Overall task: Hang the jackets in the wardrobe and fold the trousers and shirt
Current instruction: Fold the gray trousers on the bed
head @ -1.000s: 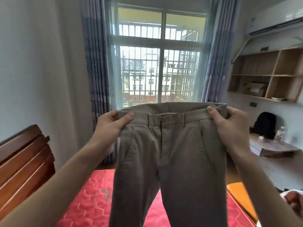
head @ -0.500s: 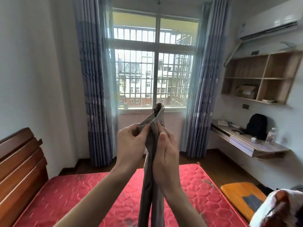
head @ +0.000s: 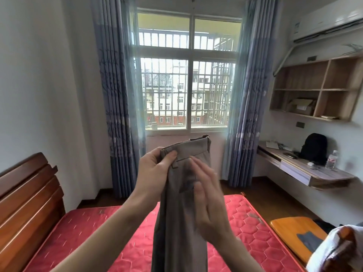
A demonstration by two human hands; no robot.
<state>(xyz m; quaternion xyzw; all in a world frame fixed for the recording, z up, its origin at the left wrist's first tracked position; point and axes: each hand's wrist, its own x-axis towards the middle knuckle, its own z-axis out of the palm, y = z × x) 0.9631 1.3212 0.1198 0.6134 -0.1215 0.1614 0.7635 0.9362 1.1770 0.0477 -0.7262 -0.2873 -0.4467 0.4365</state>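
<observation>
The trousers (head: 182, 203) are up in the air in front of the window (head: 187, 75), hanging down over the bed (head: 121, 238). They're a grey-beige woven fabric, pretty smooth, folded lengthwise so the legs drop as one narrow flat strip with a crease running down. The waistband sits on top, tilted up toward the right, and you can see a belt loop and a pocket edge.

The left hand (head: 155, 171) pinches the waistband corner, thumb on the front and fingers curled behind. The right hand (head: 206, 197) is flat and open, fingers straight and a bit blurred, lying against the front of the cloth just under the waistband, not gripping anything.

The mattress under it all is bare, red and quilted in a hexagon pattern, with a few dark scuffs. A slatted glossy wood headboard (head: 27, 201) sits to the left. Blue pleated curtains (head: 115, 99) frame the window, which has metal bars outside. On the right there's a wall shelf (head: 318, 89) in pale wood, a floating desk (head: 306, 169) with a black backpack (head: 314, 148) and a water bottle (head: 332, 160), plus an orange stool (head: 290, 234). The bottom right corner has some white and orange fabric, too cropped to tell what it is.
</observation>
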